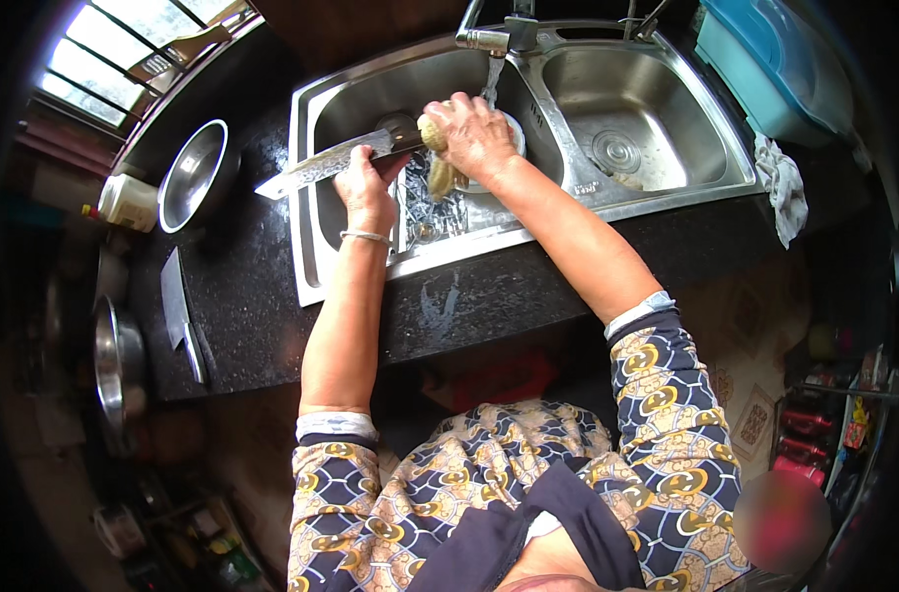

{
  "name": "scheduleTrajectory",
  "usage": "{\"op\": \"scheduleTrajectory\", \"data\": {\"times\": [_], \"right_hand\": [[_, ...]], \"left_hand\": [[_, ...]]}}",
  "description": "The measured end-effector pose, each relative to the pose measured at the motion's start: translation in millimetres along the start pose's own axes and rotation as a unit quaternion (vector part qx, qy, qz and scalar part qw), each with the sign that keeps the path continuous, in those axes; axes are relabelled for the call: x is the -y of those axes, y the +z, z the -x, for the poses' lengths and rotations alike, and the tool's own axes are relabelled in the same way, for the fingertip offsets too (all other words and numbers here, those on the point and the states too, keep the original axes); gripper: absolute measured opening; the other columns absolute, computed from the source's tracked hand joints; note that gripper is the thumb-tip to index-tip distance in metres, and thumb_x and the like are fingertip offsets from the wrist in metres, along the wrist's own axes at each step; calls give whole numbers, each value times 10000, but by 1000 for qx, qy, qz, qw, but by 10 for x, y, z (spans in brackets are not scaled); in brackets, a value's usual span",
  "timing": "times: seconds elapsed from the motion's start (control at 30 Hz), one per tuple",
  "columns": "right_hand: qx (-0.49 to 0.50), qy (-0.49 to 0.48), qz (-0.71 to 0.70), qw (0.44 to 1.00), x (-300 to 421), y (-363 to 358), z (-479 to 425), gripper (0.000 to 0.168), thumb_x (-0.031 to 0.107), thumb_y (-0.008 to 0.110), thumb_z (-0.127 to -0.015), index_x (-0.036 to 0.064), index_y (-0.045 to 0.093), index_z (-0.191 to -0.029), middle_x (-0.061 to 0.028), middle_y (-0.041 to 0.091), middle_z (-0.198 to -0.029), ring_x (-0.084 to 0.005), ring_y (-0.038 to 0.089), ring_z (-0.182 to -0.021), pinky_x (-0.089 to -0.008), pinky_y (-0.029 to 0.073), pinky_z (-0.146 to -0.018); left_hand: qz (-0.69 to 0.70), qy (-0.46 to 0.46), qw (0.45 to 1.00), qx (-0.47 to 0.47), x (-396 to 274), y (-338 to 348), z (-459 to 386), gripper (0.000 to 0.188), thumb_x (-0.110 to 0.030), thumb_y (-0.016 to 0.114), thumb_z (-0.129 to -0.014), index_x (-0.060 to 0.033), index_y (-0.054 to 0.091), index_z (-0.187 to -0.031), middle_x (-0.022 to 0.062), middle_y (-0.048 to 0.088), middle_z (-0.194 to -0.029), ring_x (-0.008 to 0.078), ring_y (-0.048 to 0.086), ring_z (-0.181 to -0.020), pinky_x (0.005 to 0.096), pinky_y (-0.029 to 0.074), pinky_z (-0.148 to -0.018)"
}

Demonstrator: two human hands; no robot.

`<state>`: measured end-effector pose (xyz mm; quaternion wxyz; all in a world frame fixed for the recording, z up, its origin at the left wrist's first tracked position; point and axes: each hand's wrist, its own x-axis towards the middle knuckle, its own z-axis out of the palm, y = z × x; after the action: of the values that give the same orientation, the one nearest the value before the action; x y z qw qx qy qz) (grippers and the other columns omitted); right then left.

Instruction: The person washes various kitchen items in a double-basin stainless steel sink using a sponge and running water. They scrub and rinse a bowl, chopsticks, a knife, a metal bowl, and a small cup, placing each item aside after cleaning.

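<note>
Over the left basin of a steel sink (412, 269), my left hand (368, 194) grips a kitchen knife (322, 164) near where blade meets handle. The wet blade points left across the basin's edge, and the dark handle reaches toward my right hand (479, 140). That hand clutches a yellowish scrubbing cloth or loofah (440, 176), bunched against the handle end. A stream of water (493, 75) runs from the faucet (485, 40) just behind my right hand. Beneath that hand is a white-rimmed bowl (520, 135), mostly hidden.
On the black counter (250, 296) to the left lie a cleaver (177, 303), a steel bowl (194, 177) and a white jar (127, 201). Another metal bowl (116, 362) is at the left edge. Right of the right basin (620, 111) are a grey rag (779, 185) and a blue plastic box (771, 74).
</note>
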<state>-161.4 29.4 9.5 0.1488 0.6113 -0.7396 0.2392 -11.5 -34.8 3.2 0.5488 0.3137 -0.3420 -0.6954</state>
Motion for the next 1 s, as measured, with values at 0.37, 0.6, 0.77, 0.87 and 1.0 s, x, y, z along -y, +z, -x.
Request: {"op": "scheduleTrajectory", "data": {"times": [0.37, 0.6, 0.77, 0.87, 1.0], "right_hand": [[62, 225, -140, 962, -844, 259, -18, 318, 215, 552, -792, 32, 585, -1049, -242, 581, -1068, -425, 585, -970, -459, 473, -851], [57, 45, -258, 963, 64, -72, 26, 547, 505, 539, -819, 33, 593, -1092, -187, 575, -1102, -305, 538, -1075, -397, 376, -962], [32, -157, -98, 982, 18, 29, 41, 547, 434, 646, -786, 96, 470, -1178, -109, 540, -1064, -273, 520, -1049, -426, 346, -934], [13, -140, -85, 986, -62, 45, -21, 549, 197, 738, -677, 167, 452, -1144, -50, 546, -1013, -237, 545, -1011, -414, 411, -822], [48, -52, -123, 990, -162, -29, -3, 537, 60, 707, -667, 189, 456, -1124, -74, 526, -1035, -282, 538, -1019, -438, 447, -846]], "left_hand": [[-56, 61, 996, -20, -95, -162, -173, 203, -99, 505, -903, 67, 531, -1015, 140, 603, -894, 228, 639, -706, 362, 608, -579], [-83, 35, 991, 94, -40, -12, -40, 194, -119, 587, -890, 68, 612, -931, 124, 624, -915, 194, 638, -784, 323, 596, -644], [2, -22, 993, 119, -75, -82, -59, 255, -106, 501, -911, 61, 526, -1103, 166, 621, -1022, 291, 639, -897, 466, 540, -833], [22, -28, 992, 121, -78, -96, -97, 230, -126, 499, -919, 50, 545, -1060, 171, 623, -1015, 300, 630, -929, 485, 529, -848], [22, -6, 996, 90, -92, -48, -75, 221, -130, 516, -916, 43, 551, -1050, 150, 631, -978, 288, 634, -893, 477, 538, -825]]}}
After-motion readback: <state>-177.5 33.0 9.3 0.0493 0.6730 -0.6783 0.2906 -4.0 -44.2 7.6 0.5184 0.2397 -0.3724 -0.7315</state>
